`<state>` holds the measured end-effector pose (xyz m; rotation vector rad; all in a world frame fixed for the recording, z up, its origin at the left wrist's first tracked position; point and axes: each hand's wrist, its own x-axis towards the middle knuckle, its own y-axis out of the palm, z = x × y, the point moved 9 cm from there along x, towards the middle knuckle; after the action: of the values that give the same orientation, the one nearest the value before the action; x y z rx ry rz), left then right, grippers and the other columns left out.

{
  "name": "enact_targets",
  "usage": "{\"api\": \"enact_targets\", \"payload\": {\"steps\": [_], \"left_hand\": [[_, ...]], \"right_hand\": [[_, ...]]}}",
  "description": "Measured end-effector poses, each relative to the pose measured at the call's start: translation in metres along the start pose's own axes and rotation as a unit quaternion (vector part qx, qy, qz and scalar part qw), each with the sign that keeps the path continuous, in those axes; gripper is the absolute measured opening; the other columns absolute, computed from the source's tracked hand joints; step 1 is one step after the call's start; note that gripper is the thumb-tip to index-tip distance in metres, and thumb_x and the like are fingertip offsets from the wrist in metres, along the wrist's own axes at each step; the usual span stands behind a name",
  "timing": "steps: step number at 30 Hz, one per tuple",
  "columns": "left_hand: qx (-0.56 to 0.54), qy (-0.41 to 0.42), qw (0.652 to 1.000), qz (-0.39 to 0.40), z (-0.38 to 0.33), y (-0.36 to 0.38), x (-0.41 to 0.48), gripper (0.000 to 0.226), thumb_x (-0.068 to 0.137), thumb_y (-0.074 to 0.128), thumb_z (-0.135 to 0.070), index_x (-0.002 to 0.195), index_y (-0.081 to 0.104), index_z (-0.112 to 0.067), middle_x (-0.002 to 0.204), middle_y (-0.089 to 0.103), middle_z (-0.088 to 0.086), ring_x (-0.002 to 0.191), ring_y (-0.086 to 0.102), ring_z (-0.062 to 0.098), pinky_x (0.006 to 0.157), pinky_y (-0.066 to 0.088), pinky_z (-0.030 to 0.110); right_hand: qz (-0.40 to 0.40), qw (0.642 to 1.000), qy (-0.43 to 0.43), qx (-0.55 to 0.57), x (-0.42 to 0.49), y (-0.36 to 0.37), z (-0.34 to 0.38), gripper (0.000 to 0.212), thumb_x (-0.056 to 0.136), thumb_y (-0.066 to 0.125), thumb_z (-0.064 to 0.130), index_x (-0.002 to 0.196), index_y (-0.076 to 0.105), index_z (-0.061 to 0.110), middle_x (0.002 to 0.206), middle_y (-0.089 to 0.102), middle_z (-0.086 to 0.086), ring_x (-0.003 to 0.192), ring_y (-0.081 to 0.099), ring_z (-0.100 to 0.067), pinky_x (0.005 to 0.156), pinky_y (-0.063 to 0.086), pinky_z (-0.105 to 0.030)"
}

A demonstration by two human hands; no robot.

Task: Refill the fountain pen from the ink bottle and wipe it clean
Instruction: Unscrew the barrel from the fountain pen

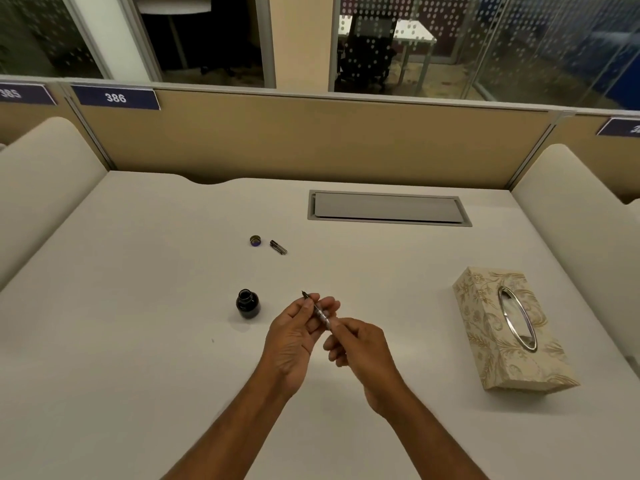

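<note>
You are holding the pen (pixel 320 310) at frame centre, left hand (pixel 294 344) pinching near the nib, right hand (pixel 360 355) gripping its rear; keep the nib aimed squarely at the open ink bottle (pixel 248 304) just left.

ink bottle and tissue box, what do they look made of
The ink bottle looks like dark glass: glossy, with highlights on its rounded shoulder, though shiny plastic can't be ruled out. Its mouth is open. The tissue box looks like stiff card or fabric-covered board, matte cream with a gold floral pattern; its oval opening has a shiny, metal-looking silver rim.
</note>
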<state>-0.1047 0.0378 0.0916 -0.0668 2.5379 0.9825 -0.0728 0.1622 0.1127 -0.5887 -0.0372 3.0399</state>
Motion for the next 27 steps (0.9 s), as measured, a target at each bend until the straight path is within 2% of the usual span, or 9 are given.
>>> {"api": "enact_targets", "payload": {"steps": [4,7,10,13,16,19,21,23,27], "left_hand": [[-0.007,-0.008,1.0,0.003,-0.002,0.004,-0.007,0.02,0.105,0.049,-0.009,0.115,0.065,-0.003,0.108,0.078,0.018,0.112,0.074,0.036,0.086,0.063,0.039],[-0.017,-0.017,1.0,0.003,-0.003,0.007,-0.013,0.019,0.103,0.052,-0.007,0.115,0.066,-0.001,0.106,0.078,0.02,0.11,0.074,0.037,0.092,0.062,0.043],[-0.012,-0.019,1.0,-0.008,-0.005,0.008,-0.016,0.021,0.103,0.054,-0.007,0.117,0.066,0.002,0.106,0.077,0.02,0.11,0.074,0.037,0.093,0.061,0.042],[-0.02,-0.019,0.999,-0.023,-0.007,0.008,-0.021,0.021,0.1,0.058,-0.007,0.115,0.068,0.002,0.104,0.078,0.021,0.107,0.075,0.037,0.086,0.064,0.037],[-0.028,-0.019,0.999,-0.04,-0.007,0.006,-0.026,0.023,0.094,0.065,-0.008,0.112,0.07,0.004,0.103,0.078,0.022,0.104,0.076,0.037,0.082,0.065,0.036],[-0.039,-0.018,0.998,-0.051,-0.006,0.005,-0.029,0.023,0.091,0.068,-0.008,0.11,0.071,0.004,0.105,0.078,0.023,0.101,0.077,0.035,0.08,0.066,0.036],[-0.049,-0.014,0.997,-0.051,-0.008,0.006,-0.029,0.022,0.093,0.066,-0.008,0.112,0.07,0.003,0.108,0.078,0.023,0.102,0.077,0.034,0.081,0.065,0.036],[-0.058,-0.011,0.997,-0.052,-0.011,0.005,-0.029,0.024,0.096,0.064,-0.007,0.116,0.068,0.004,0.11,0.077,0.023,0.104,0.077,0.033,0.083,0.065,0.037],[-0.068,-0.01,0.997,-0.047,-0.013,0.004,-0.032,0.024,0.098,0.061,-0.006,0.118,0.067,0.005,0.111,0.077,0.023,0.105,0.076,0.034,0.08,0.065,0.035]], "right_hand": [[0.094,0.985,0.125,0.073,-0.011,0.009,-0.01,0.033,0.101,0.057,0.038,0.095,0.077,0.012,0.07,0.065,-0.003,0.059,0.057,-0.015,0.058,0.049,-0.024],[0.104,0.98,0.13,0.109,-0.017,0.009,-0.008,0.03,0.101,0.059,0.033,0.091,0.078,0.011,0.066,0.06,-0.002,0.056,0.054,-0.014,0.057,0.046,-0.022],[0.051,0.991,0.089,0.084,-0.02,0.005,-0.005,0.029,0.101,0.06,0.028,0.084,0.078,0.012,0.063,0.06,-0.003,0.053,0.054,-0.013,0.057,0.047,-0.023],[-0.015,1.0,0.008,-0.004,-0.024,0.001,0.007,0.032,0.101,0.059,0.024,0.077,0.075,0.011,0.057,0.06,-0.001,0.05,0.052,-0.012,0.054,0.045,-0.023],[-0.081,0.982,-0.099,-0.142,-0.033,-0.002,0.025,0.035,0.1,0.06,0.023,0.069,0.066,0.011,0.053,0.057,-0.004,0.048,0.047,-0.009,0.052,0.042,-0.025],[-0.114,0.962,-0.152,-0.193,-0.043,0.0,0.034,0.032,0.1,0.06,0.028,0.071,0.066,0.016,0.058,0.061,-0.008,0.05,0.048,-0.015,0.052,0.044,-0.029],[-0.119,0.972,-0.135,-0.15,-0.046,-0.003,0.033,0.032,0.102,0.056,0.032,0.075,0.069,0.021,0.06,0.064,-0.006,0.053,0.058,-0.018,0.053,0.049,-0.028],[-0.115,0.986,-0.092,-0.074,-0.044,-0.006,0.028,0.036,0.104,0.053,0.033,0.075,0.07,0.019,0.062,0.068,-0.004,0.052,0.062,-0.013,0.052,0.05,-0.023],[-0.137,0.989,-0.035,0.044,-0.042,-0.012,0.02,0.02,0.097,0.064,0.014,0.082,0.076,0.014,0.067,0.074,-0.004,0.057,0.067,-0.011,0.059,0.056,-0.019]]}}
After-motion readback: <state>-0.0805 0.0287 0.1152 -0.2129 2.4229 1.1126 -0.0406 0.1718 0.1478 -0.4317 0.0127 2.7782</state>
